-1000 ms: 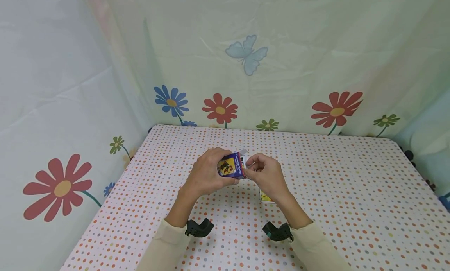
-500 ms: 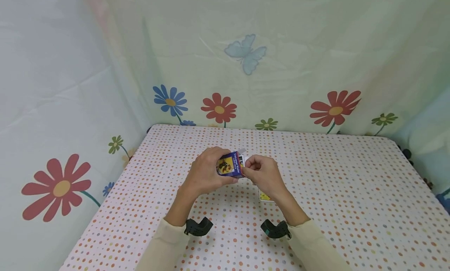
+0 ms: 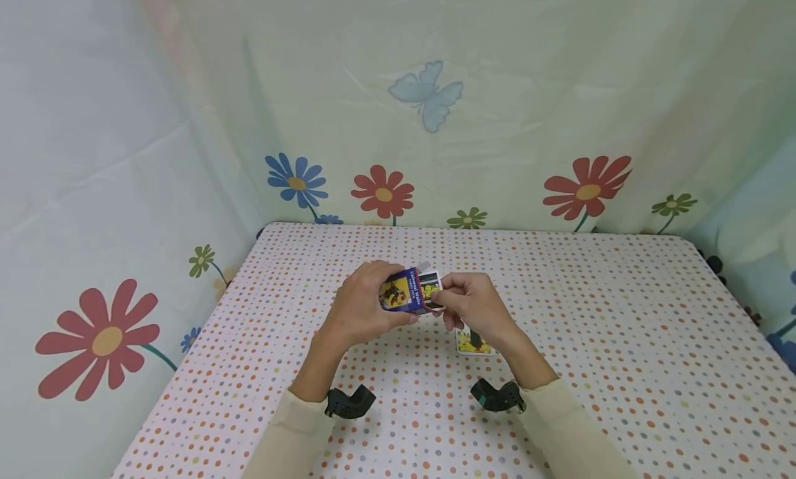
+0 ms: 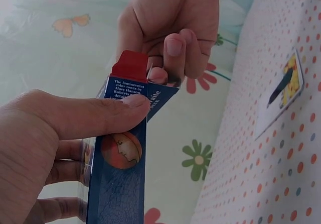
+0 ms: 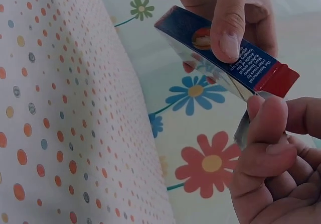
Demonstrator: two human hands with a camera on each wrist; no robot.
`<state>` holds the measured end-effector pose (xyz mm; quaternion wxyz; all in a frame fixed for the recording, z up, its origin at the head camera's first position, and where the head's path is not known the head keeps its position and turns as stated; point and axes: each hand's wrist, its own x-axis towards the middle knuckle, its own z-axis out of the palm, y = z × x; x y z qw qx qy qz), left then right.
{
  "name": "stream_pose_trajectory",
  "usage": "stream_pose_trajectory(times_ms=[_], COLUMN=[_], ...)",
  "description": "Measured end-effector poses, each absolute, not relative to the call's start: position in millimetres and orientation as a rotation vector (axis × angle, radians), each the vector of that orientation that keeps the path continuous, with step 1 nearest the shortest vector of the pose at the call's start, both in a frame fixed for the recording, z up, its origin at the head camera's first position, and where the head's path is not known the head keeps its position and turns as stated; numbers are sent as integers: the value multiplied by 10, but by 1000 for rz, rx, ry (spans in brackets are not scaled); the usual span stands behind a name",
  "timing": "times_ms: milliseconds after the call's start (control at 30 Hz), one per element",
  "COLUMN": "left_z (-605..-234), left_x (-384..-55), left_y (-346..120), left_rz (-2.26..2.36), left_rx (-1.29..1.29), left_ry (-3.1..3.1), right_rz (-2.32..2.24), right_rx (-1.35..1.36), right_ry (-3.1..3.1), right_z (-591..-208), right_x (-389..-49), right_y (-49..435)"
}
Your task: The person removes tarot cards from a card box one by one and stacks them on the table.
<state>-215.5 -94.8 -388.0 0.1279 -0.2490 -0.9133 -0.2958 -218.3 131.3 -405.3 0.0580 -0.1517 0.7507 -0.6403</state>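
My left hand (image 3: 361,303) grips a blue tarot deck box (image 3: 400,292) by its sides, above the table. The box's open end faces right, and a red side flap (image 4: 131,66) sticks out there. My right hand (image 3: 475,303) pinches a picture card (image 3: 429,285) that stands partly out of that end. In the right wrist view the thumb (image 5: 230,43) of the left hand lies along the narrow blue side. Below the right hand, a yellow picture card (image 3: 474,343) lies on the table, partly covered by that hand in the head view.
A table (image 3: 591,341) with a dotted cloth spreads beneath both hands. Behind it hangs a pale curtain (image 3: 528,106) with printed flowers and a butterfly. Another flowered curtain closes off the left side. Black wrist cameras (image 3: 350,401) sit on both wrists.
The card at the box's open end now shows further out, pulled to the right by my right hand. More of the card on the table is visible. The left hand keeps its hold.
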Motion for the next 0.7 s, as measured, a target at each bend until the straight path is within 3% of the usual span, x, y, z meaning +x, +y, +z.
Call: stream_pose_trajectory(times_ms=[700], left_z=[-3846], left_x=[-2139], left_y=[-930], left_rz=[-880], left_rx=[-708], left_ry=[-2643], right_rz=[-2101], right_rx=[-259], right_ry=[2112], right_z=[-4005], right_x=[-2195], right_y=[1542])
